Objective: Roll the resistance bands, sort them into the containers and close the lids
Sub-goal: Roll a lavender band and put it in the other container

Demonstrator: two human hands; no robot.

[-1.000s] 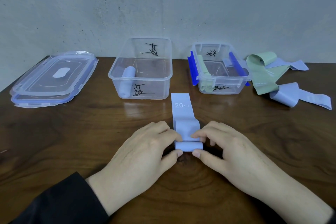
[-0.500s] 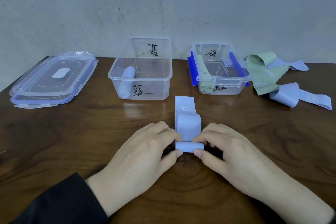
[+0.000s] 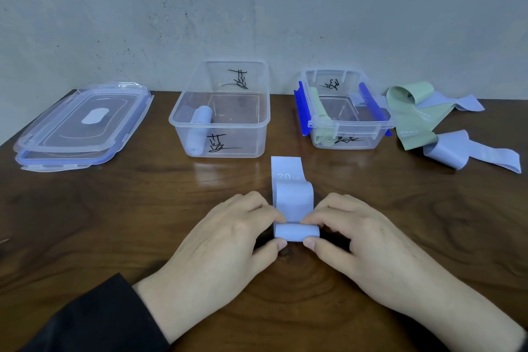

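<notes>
we see stacked lids (image 3: 81, 123) far left and loose bands (image 3: 445, 126) far right on the table (image 3: 114, 223). the left container (image 3: 221, 111) holds a rolled blue band (image 3: 198, 130), the right container (image 3: 347, 111) a green roll (image 3: 321, 120). our left hand (image 3: 228, 240) and right hand (image 3: 363, 240) pinch the half-rolled blue band (image 3: 294, 208) near centre.

A pale blue resistance band (image 3: 291, 180) lying on the table bore white print reading "20 LB". Black handwritten marks stood on the walls of the larger clear container (image 3: 223, 148) and the smaller clear container (image 3: 347, 140), neither legible.
</notes>
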